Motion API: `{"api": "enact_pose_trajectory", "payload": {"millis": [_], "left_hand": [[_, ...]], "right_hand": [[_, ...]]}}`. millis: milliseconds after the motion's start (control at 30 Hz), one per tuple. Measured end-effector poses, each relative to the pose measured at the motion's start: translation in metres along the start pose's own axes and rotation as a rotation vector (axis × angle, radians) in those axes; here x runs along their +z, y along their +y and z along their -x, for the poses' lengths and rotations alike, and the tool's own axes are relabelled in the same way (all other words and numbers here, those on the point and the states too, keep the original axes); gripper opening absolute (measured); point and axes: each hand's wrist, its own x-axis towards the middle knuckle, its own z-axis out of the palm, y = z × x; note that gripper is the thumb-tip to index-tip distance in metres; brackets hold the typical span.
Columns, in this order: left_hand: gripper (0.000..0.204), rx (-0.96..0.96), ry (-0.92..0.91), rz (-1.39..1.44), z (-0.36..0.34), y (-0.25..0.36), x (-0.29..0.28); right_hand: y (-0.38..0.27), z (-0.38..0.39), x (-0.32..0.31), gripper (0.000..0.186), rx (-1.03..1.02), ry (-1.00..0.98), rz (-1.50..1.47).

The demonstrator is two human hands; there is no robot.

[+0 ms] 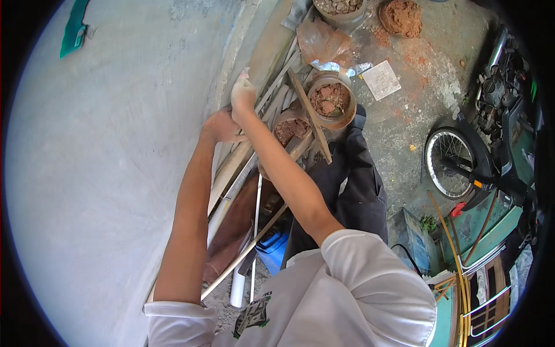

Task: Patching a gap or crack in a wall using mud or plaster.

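My right hand (244,95) is raised beside the grey wall (115,162), its fingers closed around something small. A whitish-pink bit (245,73) shows above the fist, too small to name. Just below it, my left hand (221,126) lies against the wall, with a thumb or finger stretched out to the right. Its other fingers are partly hidden, and nothing shows in it. The two hands overlap near the wrist of the right one. Wooden strips and pipes (231,173) lean along the wall beneath both hands.
Right of my hands stand a bucket of reddish soil (332,98) and a smaller pot of soil (291,128), with a wooden slat (310,115) across them. A square tile (381,80) lies beyond. A motorcycle (462,162) stands at the right. A green piece (74,32) is on the wall.
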Motion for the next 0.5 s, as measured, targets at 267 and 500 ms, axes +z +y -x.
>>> {"api": "enact_pose_trajectory", "payload": {"millis": [267, 500], "left_hand": [[0.069, 0.243, -0.059, -0.378, -0.005, 0.013, -0.010], [0.057, 0.348, 0.171, -0.268, 0.007, 0.015, -0.011]], "right_hand": [[-0.011, -0.006, 0.004, 0.052, -0.250, 0.091, -0.062], [-0.017, -0.010, 0.003, 0.047, -0.330, 0.134, -0.134]]}}
